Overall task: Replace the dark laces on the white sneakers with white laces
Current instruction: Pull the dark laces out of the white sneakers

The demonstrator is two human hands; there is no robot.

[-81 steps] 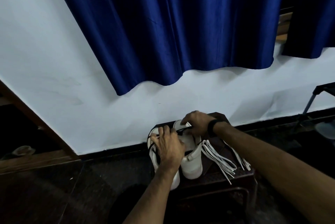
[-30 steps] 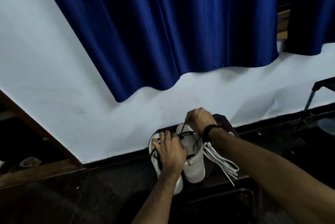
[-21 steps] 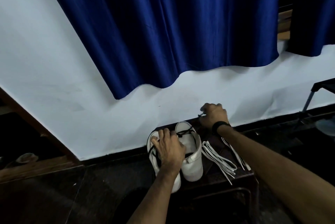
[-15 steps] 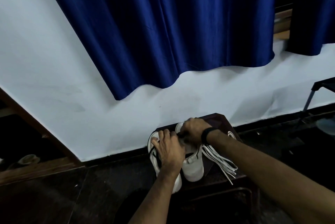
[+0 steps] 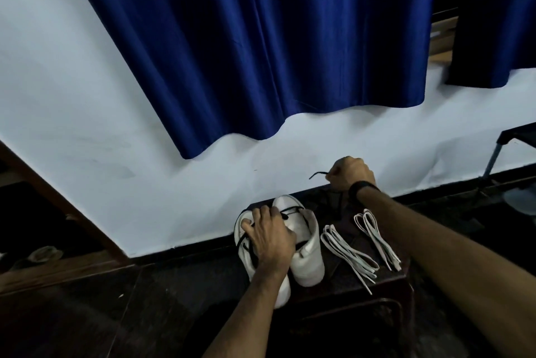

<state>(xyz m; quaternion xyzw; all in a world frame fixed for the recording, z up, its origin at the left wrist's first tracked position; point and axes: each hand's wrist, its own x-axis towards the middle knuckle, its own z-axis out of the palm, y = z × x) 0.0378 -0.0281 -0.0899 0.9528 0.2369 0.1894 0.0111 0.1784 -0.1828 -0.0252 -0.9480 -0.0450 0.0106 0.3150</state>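
White leather-look sneakers [image 5: 304, 247] sit side by side at the left end of the dark wooden stool [image 5: 385, 285], toes toward the wall. Your left hand [image 5: 268, 238] rests on top of them, fingers curled over the collars and the thin dark lace [image 5: 291, 209] crossing the near eyelets; I judge it is pinning the pair down, but I can't tell whether it actually pinches the lace. Expect the shoes to be light and semi-stiff at the sole, soft at the upper, so they'll skid or tip under a sideways pull; hold them down at the collar or heel, not the tongue. Going right, two bundles of flat white laces [image 5: 348, 253] lie loose on the stool, just beside the right shoe and apart from each other. They look limp, light and easy to tangle; take one strand near its tip rather than grabbing mid-bundle. Farthest right and toward the wall, your right hand [image 5: 351, 173] is fisted around the free end of the dark lace, with a short tail poking out left of the knuckles. The run between fist and shoe is hard to see against the dark stool. A lace has no stiffness, so pull along the eyelet line in short draws and regrip close to the shoe.
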